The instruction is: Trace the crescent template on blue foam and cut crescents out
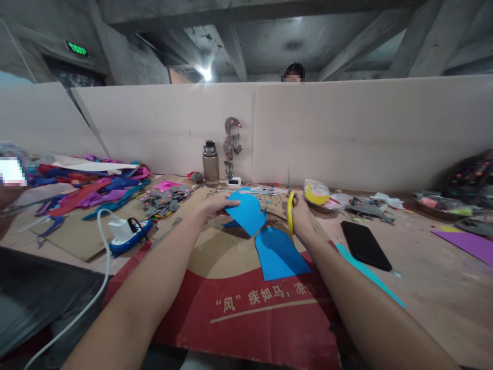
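My left hand is closed on the edge of a bright blue felt-like sheet, held raised over the cardboard. In my right hand are yellow-handled scissors, their blades pointing up and away, apart from the sheet. Below and between my hands lies a second blue piece with a curved top edge, flat on the cardboard. A thin blue scrap shows just under the held sheet.
Red-printed cardboard covers the near table. On the right are a black phone, a teal strip and a purple sheet. Leftward sit a blue power strip, coloured scraps and grey felt pieces. A bottle stands behind.
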The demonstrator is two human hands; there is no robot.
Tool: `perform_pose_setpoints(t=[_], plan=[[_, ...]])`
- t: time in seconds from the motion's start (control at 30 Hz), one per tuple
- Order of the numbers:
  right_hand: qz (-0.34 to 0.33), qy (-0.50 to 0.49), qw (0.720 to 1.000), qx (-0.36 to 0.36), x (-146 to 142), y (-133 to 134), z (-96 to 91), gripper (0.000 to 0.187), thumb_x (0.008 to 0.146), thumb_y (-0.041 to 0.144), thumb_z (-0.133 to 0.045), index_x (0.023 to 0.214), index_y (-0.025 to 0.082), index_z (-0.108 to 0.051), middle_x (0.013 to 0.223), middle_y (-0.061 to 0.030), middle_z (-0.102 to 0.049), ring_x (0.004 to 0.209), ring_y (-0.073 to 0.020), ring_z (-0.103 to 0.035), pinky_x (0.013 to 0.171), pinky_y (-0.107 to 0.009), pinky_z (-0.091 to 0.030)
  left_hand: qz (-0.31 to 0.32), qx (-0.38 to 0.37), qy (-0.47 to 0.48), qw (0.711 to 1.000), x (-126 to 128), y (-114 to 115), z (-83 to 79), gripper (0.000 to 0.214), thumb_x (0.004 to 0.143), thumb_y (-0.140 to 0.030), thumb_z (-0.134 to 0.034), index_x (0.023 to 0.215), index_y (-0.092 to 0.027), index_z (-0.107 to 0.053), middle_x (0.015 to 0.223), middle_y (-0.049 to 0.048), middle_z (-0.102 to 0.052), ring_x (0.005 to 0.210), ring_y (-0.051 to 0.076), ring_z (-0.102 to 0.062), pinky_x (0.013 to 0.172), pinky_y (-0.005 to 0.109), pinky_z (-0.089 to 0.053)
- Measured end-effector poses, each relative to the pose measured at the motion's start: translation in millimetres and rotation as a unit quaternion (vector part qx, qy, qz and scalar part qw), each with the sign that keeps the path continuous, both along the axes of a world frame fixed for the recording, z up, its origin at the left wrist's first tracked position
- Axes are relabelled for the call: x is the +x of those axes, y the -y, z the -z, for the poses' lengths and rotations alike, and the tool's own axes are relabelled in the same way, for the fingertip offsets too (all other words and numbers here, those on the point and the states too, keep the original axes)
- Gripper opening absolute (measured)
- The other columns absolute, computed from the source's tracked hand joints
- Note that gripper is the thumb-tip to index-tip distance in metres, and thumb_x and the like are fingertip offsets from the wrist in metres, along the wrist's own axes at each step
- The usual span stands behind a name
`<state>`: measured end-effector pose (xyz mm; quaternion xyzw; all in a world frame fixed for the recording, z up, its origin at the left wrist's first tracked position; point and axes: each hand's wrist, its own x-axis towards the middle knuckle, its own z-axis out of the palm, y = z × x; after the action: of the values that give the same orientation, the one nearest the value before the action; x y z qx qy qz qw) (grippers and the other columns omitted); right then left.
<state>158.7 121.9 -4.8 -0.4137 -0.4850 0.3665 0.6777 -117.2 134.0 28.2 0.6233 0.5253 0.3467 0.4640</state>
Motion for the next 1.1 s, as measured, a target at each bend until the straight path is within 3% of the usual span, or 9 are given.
perform_pose_setpoints(t=[0.07, 0.2, 0.43, 0.6, 0.77, 0.83, 0.9, 0.97, 1.1], plan=[[0.077, 0.196, 0.976, -0.05, 8.5, 1.6, -3.5, 0.033, 0.068, 0.017, -0.072, 0.101, 0.024, -0.066, 0.081, -0.0028, -0.07, 0.068, -0.0189, -0.063, 0.058, -0.025, -0.046, 0.024, -0.001, 0.128, 0.991, -1.8, 1.1, -5.3, 0.039, 0.071, -0.04, -0.081, 0.101, -0.019, -0.069, 0.091, 0.0081, -0.074, 0.08, 0.022, -0.069, 0.073, 0.037, -0.058], [0.153, 0.558, 0.793, -0.191, 25.4, 6.2, -9.3, 0.046, 0.086, 0.029, -0.058, 0.131, 0.02, -0.059, 0.107, -0.0127, -0.074, 0.096, -0.0271, -0.071, 0.078, -0.031, -0.05, -0.014, 0.027, 0.371, 0.928, -2.0, -0.9, -11.7, 0.032, 0.075, -0.027, -0.079, 0.102, -0.016, -0.068, 0.093, 0.0093, -0.076, 0.073, 0.02, -0.07, 0.066, 0.034, -0.06], [0.16, 0.653, 0.687, -0.276, 50.3, 9.9, -11.5, 0.042, 0.086, 0.023, -0.055, 0.123, 0.003, -0.062, 0.115, -0.0289, -0.069, 0.111, -0.0385, -0.067, 0.089, -0.042, -0.05, -0.167, 0.016, 0.531, 0.83, -0.4, -4.8, -18.0, 0.019, 0.076, -0.009, -0.066, 0.093, -0.016, -0.067, 0.079, 0.0037, -0.074, 0.063, 0.016, -0.068, 0.055, 0.026, -0.054], [0.159, 0.695, 0.631, -0.305, 54.5, 8.9, -21.4, 0.041, 0.088, 0.029, -0.058, 0.123, 0.008, -0.066, 0.125, -0.0284, -0.065, 0.123, -0.0439, -0.059, 0.099, -0.056, -0.042, -0.178, 0.026, 0.592, 0.786, -4.5, -6.4, -23.3, 0.025, 0.074, -0.008, -0.065, 0.097, -0.017, -0.065, 0.077, 0.001, -0.074, 0.06, 0.014, -0.066, 0.053, 0.024, -0.052], [0.174, 0.709, 0.627, -0.274, 35.1, 23.5, -41.4, 0.042, 0.093, 0.039, -0.056, 0.123, 0.01, -0.067, 0.125, -0.0268, -0.066, 0.121, -0.0406, -0.061, 0.099, -0.053, -0.043, -0.17, 0.04, 0.608, 0.774, -7.3, -5.7, -26.9, 0.014, 0.081, -0.015, -0.069, 0.093, -0.019, -0.064, 0.077, 0.002, -0.073, 0.054, 0.012, -0.061, 0.043, 0.021, -0.042], [0.165, 0.687, 0.691, -0.15, 11.2, 31.5, -46.8, 0.047, 0.098, 0.038, -0.05, 0.133, 0.009, -0.059, 0.128, -0.026, -0.065, 0.124, -0.0352, -0.06, 0.1, -0.044, -0.044, -0.171, 0.039, 0.616, 0.768, -8.1, -3.7, -29.3, 0.013, 0.082, -0.016, -0.071, 0.093, -0.02, -0.064, 0.077, 0.0018, -0.072, 0.053, 0.011, -0.059, 0.043, 0.021, -0.042], [0.052, 0.632, 0.766, -0.102, -20.7, 37.6, -48.3, 0.049, 0.102, 0.039, -0.042, 0.139, 0.008, -0.053, 0.127, -0.0225, -0.066, 0.12, -0.0282, -0.063, 0.097, -0.034, -0.046, -0.179, 0.037, 0.631, 0.754, -9.0, -0.7, -32.8, 0.01, 0.084, -0.016, -0.071, 0.09, -0.02, -0.064, 0.075, 0.0017, -0.072, 0.051, 0.011, -0.058, 0.043, 0.021, -0.042], [-0.007, 0.628, 0.773, -0.091, -54.9, 39.9, -46.3, 0.051, 0.104, 0.046, -0.036, 0.14, 0.014, -0.054, 0.118, -0.0155, -0.072, 0.111, -0.0237, -0.067, 0.092, -0.029, -0.048, -0.188, 0.036, 0.651, 0.734, -10.7, 2.7, -36.6, 0.006, 0.086, -0.017, -0.069, 0.085, -0.019, -0.063, 0.072, 0.0018, -0.071, 0.05, 0.01, -0.057, 0.042, 0.02, -0.04], [-0.038, 0.669, 0.734, -0.113, -112.3, 30.8, -36.3, 0.056, 0.101, 0.056, -0.04, 0.143, 0.021, -0.051, 0.131, -0.0154, -0.066, 0.124, -0.0286, -0.06, 0.095, -0.032, -0.046, -0.19, 0.059, 0.686, 0.7, -16.7, 6.4, -41.4, 0.015, 0.088, -0.021, -0.069, 0.076, -0.018, -0.06, 0.065, 0.0005, -0.068, 0.046, 0.009, -0.053, 0.042, 0.02, -0.039]])
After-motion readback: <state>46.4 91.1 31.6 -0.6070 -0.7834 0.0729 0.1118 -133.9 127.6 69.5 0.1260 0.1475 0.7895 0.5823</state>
